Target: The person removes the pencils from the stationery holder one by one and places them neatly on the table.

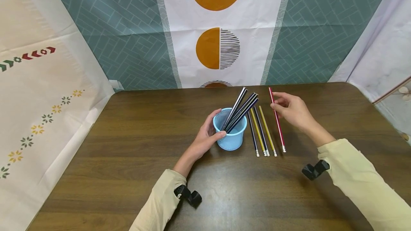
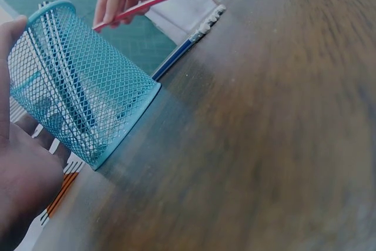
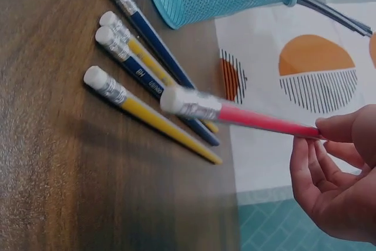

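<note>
My left hand (image 1: 203, 139) grips a light blue mesh pencil cup (image 1: 232, 142), thumb on the near side of its rim and fingers round the left. Several dark striped pencils (image 1: 246, 108) lean to the right inside the cup. Between thumb and fingers, my right hand (image 1: 294, 112) pinches a red pencil (image 1: 279, 131), its white eraser pointing toward the near side. In the right wrist view the pencil's eraser end (image 3: 191, 104) hangs above the others. Right of the cup lie yellow pencils (image 1: 267, 131) and dark blue pencils (image 3: 144, 30) side by side, erasers toward me.
Everything stands on a brown wooden table (image 1: 128, 159), its far edge close behind the pencils. A green and white patterned cloth (image 1: 138, 38) hangs behind it, with pale cloths at both sides. Black wrist cameras (image 1: 189, 196) sit on both sleeves.
</note>
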{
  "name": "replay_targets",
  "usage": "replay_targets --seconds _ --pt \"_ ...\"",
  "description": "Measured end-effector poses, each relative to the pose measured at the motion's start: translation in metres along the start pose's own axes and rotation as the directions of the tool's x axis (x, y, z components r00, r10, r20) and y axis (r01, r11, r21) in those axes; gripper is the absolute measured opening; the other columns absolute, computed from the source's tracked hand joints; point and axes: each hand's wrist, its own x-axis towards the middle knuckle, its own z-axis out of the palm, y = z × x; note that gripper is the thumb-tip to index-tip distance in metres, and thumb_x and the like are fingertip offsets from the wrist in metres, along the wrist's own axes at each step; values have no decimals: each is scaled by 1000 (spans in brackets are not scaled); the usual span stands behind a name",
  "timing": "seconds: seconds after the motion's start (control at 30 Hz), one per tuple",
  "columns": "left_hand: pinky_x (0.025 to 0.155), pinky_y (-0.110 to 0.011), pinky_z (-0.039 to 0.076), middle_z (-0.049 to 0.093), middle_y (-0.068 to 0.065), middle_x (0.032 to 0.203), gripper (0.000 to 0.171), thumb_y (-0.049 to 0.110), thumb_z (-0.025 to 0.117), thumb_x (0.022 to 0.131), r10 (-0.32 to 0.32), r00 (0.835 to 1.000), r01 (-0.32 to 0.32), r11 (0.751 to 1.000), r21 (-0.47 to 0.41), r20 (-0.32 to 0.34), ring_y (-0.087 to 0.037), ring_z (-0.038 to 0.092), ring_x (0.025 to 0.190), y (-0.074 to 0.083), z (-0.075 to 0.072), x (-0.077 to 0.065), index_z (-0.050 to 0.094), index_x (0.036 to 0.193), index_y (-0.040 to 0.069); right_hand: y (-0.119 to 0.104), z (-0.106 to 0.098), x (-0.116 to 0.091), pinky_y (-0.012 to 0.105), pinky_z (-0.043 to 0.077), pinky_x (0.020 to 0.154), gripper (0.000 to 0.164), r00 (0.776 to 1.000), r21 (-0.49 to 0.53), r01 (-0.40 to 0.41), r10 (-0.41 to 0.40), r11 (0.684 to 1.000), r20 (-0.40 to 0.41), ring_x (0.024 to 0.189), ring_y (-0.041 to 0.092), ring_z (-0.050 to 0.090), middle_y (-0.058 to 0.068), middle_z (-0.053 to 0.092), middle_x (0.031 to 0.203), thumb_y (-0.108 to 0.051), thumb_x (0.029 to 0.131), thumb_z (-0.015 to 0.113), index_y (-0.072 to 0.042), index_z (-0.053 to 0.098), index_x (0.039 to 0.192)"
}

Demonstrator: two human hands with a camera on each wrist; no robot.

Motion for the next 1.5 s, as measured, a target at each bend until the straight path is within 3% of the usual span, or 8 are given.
replay_targets --seconds 0.47,0.77,1.1,1.5 --pt "110 -42 27 37 -20 145 70 6 63 90 -10 1000 10 1000 6 -3 -29 37 133 2 0 0 27 150 8 22 7 5 25 54 65 49 988 62 -115 108 991 107 77 14 60 27 60 108 -5 96 58 12 41 139" --pt "109 -41 28 39 -18 145 74 20 68 89 -4 1000 4 1000 11 -10 -27 39 132 1 1 0 28 150 10 36 17 8 30 55 66 47 979 47 -151 143 987 147 76 19 62 28 60 108 -5 96 58 13 42 136" --pt "110 -42 27 37 -19 146 71 7 64 90 -14 1000 14 1000 6 -5 -29 37 133 0 0 0 27 150 9 47 26 9 30 55 66 45 965 34 -200 191 979 180 76 18 62 27 60 106 -5 96 57 14 43 134" --pt "109 -42 27 37 -19 146 72 10 65 90 -13 1000 13 1000 6 0 -28 37 133 1 0 0 26 151 9 54 29 9 32 55 66 43 965 -3 -202 199 979 168 77 20 63 27 61 106 -6 96 57 14 45 132"
